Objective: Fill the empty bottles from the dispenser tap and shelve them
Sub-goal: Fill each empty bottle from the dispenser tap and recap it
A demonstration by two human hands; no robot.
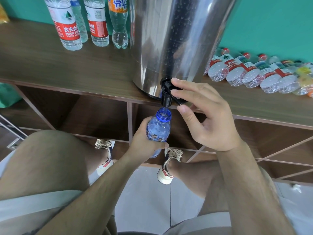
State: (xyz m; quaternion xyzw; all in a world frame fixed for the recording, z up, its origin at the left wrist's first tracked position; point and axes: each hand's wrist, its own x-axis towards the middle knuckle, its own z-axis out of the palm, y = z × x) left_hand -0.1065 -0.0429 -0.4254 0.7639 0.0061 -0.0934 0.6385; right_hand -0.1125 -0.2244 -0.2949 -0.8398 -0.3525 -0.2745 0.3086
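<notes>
A steel dispenser [172,39] stands on the wooden shelf top [67,65], its black tap [166,94] hanging over the front edge. My right hand [203,114] pinches the tap's lever between fingers and thumb. Water runs from the spout into the open mouth of a small blue bottle [159,128]. My left hand [145,141] grips that bottle around its middle and holds it upright just under the tap. The bottle's lower part is hidden behind my fingers.
Several upright bottles [69,28] stand at the back left of the shelf top. A row of empty bottles [254,73] lies on its side right of the dispenser. Open cubbies [94,116] sit below the top. My knees and shoes are beneath, on a grey floor.
</notes>
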